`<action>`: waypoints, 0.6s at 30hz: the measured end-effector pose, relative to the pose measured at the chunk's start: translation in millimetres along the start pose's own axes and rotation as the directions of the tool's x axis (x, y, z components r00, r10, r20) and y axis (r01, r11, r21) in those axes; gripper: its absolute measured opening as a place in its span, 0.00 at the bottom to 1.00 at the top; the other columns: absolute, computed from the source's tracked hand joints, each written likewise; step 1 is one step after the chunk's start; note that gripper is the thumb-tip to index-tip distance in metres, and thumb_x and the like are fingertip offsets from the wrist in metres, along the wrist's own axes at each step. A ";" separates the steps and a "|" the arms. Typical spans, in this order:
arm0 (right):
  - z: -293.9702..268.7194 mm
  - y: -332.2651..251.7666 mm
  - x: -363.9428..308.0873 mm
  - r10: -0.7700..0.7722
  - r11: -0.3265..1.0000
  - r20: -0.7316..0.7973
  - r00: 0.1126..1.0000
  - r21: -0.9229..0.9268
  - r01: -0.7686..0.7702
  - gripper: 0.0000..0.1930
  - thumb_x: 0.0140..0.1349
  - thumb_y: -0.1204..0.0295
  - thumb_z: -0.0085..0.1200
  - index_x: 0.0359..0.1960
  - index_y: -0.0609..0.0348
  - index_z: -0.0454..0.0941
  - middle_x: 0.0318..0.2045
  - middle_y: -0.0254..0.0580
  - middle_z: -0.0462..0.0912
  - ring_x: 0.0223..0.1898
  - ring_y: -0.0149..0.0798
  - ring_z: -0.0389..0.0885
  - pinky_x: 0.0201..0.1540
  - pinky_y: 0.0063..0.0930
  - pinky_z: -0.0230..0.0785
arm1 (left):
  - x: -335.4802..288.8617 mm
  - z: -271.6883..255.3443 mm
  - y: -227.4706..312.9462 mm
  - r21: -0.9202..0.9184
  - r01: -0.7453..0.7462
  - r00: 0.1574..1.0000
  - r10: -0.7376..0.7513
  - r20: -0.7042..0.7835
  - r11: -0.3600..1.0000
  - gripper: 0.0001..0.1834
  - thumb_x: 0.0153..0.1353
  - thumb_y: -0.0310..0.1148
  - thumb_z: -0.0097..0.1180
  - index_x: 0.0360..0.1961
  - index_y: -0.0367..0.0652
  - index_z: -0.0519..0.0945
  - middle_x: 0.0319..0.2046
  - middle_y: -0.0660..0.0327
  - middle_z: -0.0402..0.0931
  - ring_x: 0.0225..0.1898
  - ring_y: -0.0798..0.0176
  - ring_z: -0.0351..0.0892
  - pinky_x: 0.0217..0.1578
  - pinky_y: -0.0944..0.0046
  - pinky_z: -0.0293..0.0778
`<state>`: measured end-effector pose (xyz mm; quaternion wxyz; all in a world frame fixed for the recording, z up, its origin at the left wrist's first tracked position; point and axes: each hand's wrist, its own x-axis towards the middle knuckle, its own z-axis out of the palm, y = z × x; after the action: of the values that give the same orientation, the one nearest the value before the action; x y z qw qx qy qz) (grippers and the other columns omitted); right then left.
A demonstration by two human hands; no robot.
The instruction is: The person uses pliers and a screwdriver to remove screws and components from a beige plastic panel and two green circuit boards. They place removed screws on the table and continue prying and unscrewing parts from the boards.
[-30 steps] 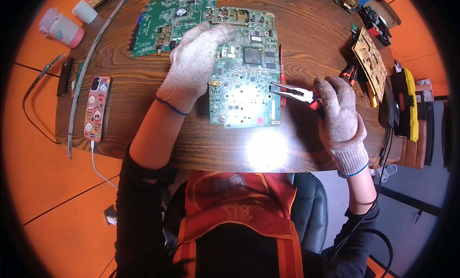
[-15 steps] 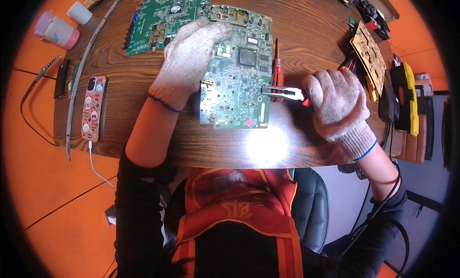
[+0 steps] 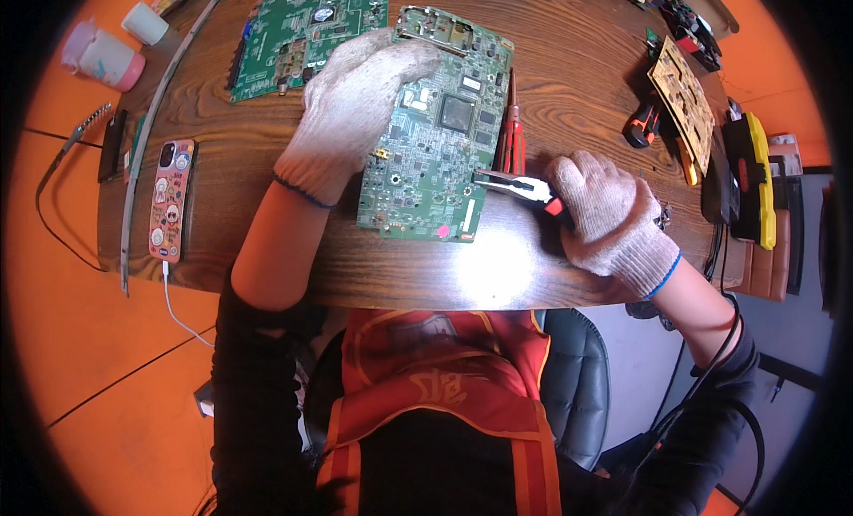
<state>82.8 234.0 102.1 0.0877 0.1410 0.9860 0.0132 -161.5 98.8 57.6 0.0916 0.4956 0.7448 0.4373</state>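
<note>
In a white knitted glove, my left hand (image 3: 360, 107) grips the upper left edge of a green circuit board (image 3: 426, 169), its thumb side lying over the face. The board carries a large square chip, a metal-framed section at the top and a pink dot near the bottom. My right hand (image 3: 609, 209), also gloved, is closed round red-handled pliers (image 3: 524, 187). Their jaw tips meet the board's right edge, near its lower part. Whether the jaws pinch anything there is too small to tell. Just right of the board lies a red-handled screwdriver (image 3: 513, 129).
Behind my left hand lies a second green board (image 3: 302, 27). A phone (image 3: 171, 200) on a white cable and a long metal strip (image 3: 160, 116) are at the left, with cups (image 3: 111, 58) beyond. On the right are a brown board (image 3: 684, 98) and a yellow-black case (image 3: 755, 183).
The board has tilted, its lower end shifting left and its top swinging right. My right hand and the pliers have moved slightly left and down with its edge.
</note>
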 end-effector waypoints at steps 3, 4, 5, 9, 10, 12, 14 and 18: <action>1.4 3.3 3.8 0.026 0.999 -0.066 0.997 -0.017 -0.027 0.25 0.41 0.70 0.60 0.47 0.50 0.71 0.38 0.45 0.75 0.41 0.51 0.79 0.38 0.47 0.73 | 3.6 -1.2 -10.1 0.175 -0.058 0.995 0.071 -0.069 0.983 0.18 0.61 0.42 0.54 0.51 0.54 0.81 0.57 0.63 0.75 0.62 0.54 0.67 0.63 0.57 0.64; 1.4 4.2 4.6 0.033 0.999 -0.104 0.994 -0.012 -0.035 0.25 0.41 0.71 0.60 0.46 0.51 0.71 0.38 0.45 0.75 0.41 0.51 0.79 0.38 0.47 0.73 | 8.0 1.8 -12.2 -0.127 0.154 0.981 -0.166 -0.095 0.980 0.17 0.62 0.40 0.53 0.52 0.54 0.80 0.57 0.64 0.75 0.62 0.55 0.67 0.63 0.58 0.64; 1.1 4.8 5.5 0.040 0.999 -0.141 0.989 -0.007 -0.041 0.24 0.41 0.71 0.59 0.45 0.52 0.71 0.37 0.45 0.75 0.41 0.50 0.78 0.38 0.47 0.72 | 8.4 2.0 -14.0 -0.187 0.169 0.974 -0.193 -0.116 0.968 0.17 0.63 0.39 0.53 0.52 0.51 0.80 0.56 0.63 0.76 0.61 0.56 0.69 0.62 0.59 0.66; -0.6 1.3 9.1 0.092 0.992 -0.166 0.982 -0.075 -0.105 0.22 0.43 0.71 0.57 0.44 0.54 0.71 0.36 0.46 0.75 0.41 0.50 0.78 0.40 0.47 0.73 | 12.3 11.3 -11.7 -0.518 0.059 0.982 -0.142 -0.123 0.853 0.16 0.67 0.34 0.49 0.52 0.40 0.78 0.50 0.55 0.78 0.54 0.59 0.75 0.56 0.62 0.73; -0.8 -0.7 10.3 0.114 0.985 -0.178 0.977 -0.108 -0.134 0.21 0.44 0.71 0.57 0.44 0.54 0.71 0.36 0.46 0.75 0.41 0.50 0.78 0.40 0.47 0.73 | 14.9 15.8 -9.1 -0.793 0.104 0.958 -0.274 -0.082 0.600 0.16 0.68 0.32 0.48 0.53 0.38 0.78 0.49 0.53 0.79 0.52 0.60 0.76 0.55 0.62 0.74; -0.4 -4.0 12.1 0.161 0.981 -0.156 0.975 -0.086 -0.175 0.21 0.45 0.72 0.57 0.44 0.54 0.71 0.36 0.46 0.75 0.41 0.50 0.79 0.40 0.46 0.73 | 12.4 18.2 -4.6 -0.934 -0.004 0.932 -0.337 -0.133 0.357 0.15 0.63 0.29 0.54 0.50 0.33 0.77 0.45 0.53 0.80 0.43 0.62 0.81 0.47 0.63 0.80; 0.4 -3.3 13.7 0.153 0.983 -0.147 0.977 -0.083 -0.166 0.21 0.45 0.72 0.57 0.44 0.54 0.71 0.36 0.47 0.75 0.40 0.50 0.79 0.39 0.46 0.73 | 12.8 20.0 -1.9 -0.928 0.047 0.872 -0.469 -0.143 0.370 0.15 0.64 0.28 0.53 0.50 0.33 0.77 0.44 0.53 0.80 0.43 0.62 0.82 0.46 0.63 0.80; 1.5 11.6 17.1 -0.066 0.982 -0.220 0.973 -0.189 0.024 0.21 0.46 0.71 0.58 0.45 0.52 0.71 0.36 0.47 0.76 0.38 0.50 0.80 0.37 0.45 0.73 | 14.3 7.7 -8.5 -0.362 -0.017 0.981 -0.055 -0.188 0.932 0.18 0.61 0.33 0.54 0.51 0.39 0.77 0.47 0.57 0.79 0.48 0.58 0.77 0.51 0.61 0.74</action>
<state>70.1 249.9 98.3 -0.0115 0.1074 0.9871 0.1184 -169.8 113.7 51.0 0.1122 0.4176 0.6616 0.6126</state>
